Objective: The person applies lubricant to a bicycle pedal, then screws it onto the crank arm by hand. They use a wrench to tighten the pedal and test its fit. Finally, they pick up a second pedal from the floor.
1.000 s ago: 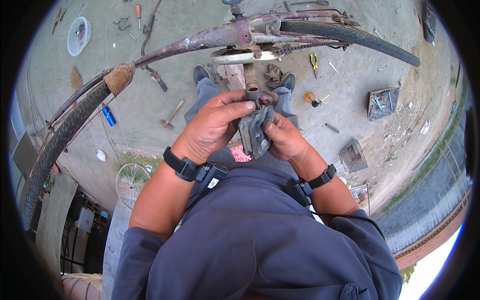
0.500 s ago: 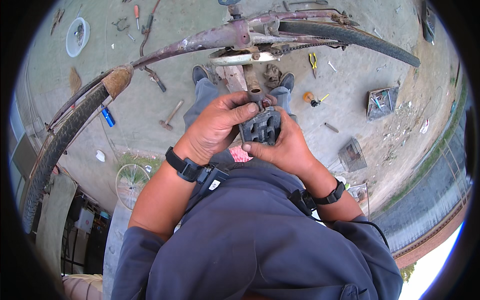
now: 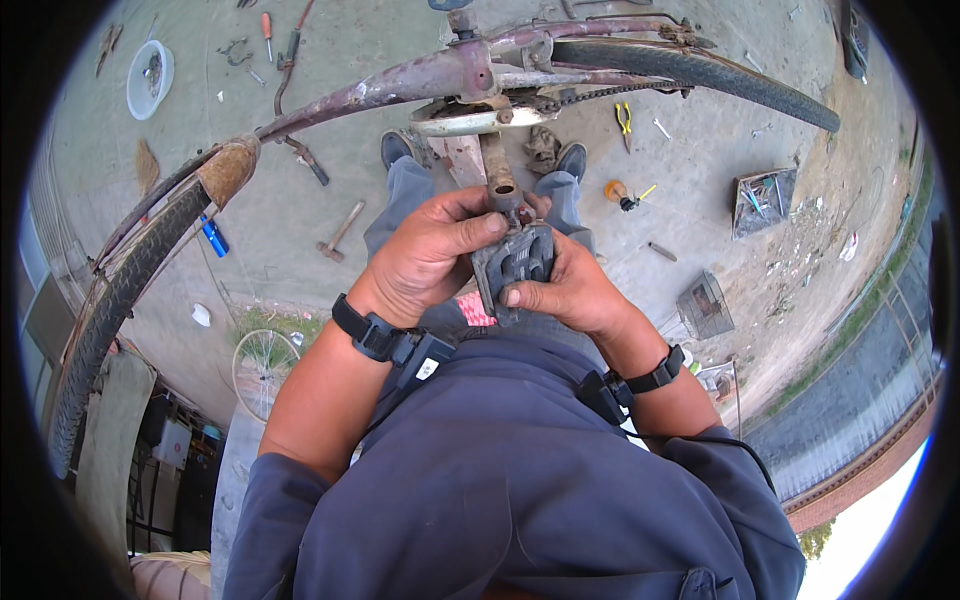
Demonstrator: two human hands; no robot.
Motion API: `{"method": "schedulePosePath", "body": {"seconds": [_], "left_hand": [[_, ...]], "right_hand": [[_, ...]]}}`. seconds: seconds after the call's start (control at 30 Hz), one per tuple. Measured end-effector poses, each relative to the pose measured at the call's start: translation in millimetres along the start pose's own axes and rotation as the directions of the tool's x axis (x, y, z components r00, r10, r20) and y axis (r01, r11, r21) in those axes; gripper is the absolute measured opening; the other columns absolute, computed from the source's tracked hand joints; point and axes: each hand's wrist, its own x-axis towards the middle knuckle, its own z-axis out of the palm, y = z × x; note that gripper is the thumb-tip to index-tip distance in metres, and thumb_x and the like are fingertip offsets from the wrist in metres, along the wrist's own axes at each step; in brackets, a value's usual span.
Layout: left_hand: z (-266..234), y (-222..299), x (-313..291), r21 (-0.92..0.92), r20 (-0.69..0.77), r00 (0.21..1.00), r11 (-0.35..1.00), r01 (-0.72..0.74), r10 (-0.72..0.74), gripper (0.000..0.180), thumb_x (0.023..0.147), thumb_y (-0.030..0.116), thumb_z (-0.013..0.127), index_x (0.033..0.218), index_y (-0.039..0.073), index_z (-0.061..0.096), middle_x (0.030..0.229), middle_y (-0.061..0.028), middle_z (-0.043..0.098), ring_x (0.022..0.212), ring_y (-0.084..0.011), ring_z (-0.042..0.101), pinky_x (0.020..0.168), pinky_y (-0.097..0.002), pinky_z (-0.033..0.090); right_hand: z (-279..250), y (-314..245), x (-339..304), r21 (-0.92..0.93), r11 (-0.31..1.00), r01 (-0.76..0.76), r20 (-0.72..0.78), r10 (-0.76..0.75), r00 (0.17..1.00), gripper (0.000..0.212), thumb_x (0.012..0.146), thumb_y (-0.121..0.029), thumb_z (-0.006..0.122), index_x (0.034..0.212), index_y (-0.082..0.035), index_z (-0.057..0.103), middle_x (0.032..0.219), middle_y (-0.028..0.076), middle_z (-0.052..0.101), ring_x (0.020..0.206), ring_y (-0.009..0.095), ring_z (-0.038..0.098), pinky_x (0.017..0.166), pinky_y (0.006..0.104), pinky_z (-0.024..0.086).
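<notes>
A black bicycle pedal (image 3: 522, 258) sits between my hands, just below the open end of a rusty crank arm (image 3: 498, 165). My right hand (image 3: 580, 290) is closed round the pedal body, its thumb lying across the near side. With thumb and fingers pinched, my left hand (image 3: 432, 250) holds the pedal's upper end by the spindle, close to the crank. Whether the spindle touches the crank's hole is hidden by the fingers. The crank comes down from a white chainring guard (image 3: 470, 122) on an old maroon bicycle frame (image 3: 400, 85).
The bicycle's wheels curve off to the left (image 3: 130, 290) and right (image 3: 700, 75). On the ground lie a hammer (image 3: 342, 230), yellow pliers (image 3: 624, 125), an orange screwdriver (image 3: 267, 32), a tool tray (image 3: 765, 200), a wire basket (image 3: 705, 305) and a white bowl (image 3: 150, 80).
The pedal has turned about its spindle, so its broad face is tilted edge-on. My right thumb has shifted slightly right with it; my left hand has stayed nearly in place.
</notes>
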Motion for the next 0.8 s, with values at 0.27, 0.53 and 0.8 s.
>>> {"method": "schedulePosePath", "body": {"seconds": [0.27,0.53,0.8], "left_hand": [[7.0,-4.4,-0.2,0.001,-0.06,0.997,0.998,-0.058,0.058,0.032,0.09,0.018,0.071,0.116,0.0,0.066,0.128,-0.0172,0.061,0.121,-0.0243,0.058,0.105,-0.0396,0.045],[21.0,-4.1,-5.2,0.066,-0.178,0.981,0.995,-0.071,0.082,0.027,0.094,0.014,0.066,0.118,0.0,0.064,0.122,-0.0142,0.065,0.112,-0.0214,0.062,0.1,-0.0365,0.048],[28.0,-4.3,-6.0,0.112,-0.221,0.97,0.991,-0.074,0.098,0.027,0.096,0.015,0.063,0.118,-0.001,0.063,0.123,-0.0157,0.065,0.11,-0.0223,0.063,0.099,-0.0382,0.05]], "right_hand": [[5.2,-10.3,-4.6,-0.068,0.998,-0.013,-0.048,0.01,0.999,0.05,0.08,-0.017,0.084,0.117,0.0,0.055,0.099,0.004,0.065,0.083,0.011,0.064,0.065,0.0266,0.06],[12.7,-16.1,-6.8,-0.173,0.984,0.051,-0.125,-0.073,0.989,0.046,0.08,-0.013,0.084,0.114,0.0,0.056,0.089,0.003,0.067,0.074,0.008,0.064,0.06,0.0234,0.057],[8.2,-12.5,-7.3,-0.132,0.989,0.069,-0.121,-0.085,0.989,0.05,0.08,-0.016,0.084,0.118,0.001,0.056,0.085,0.002,0.066,0.067,0.005,0.058,0.054,0.022,0.048]]}}
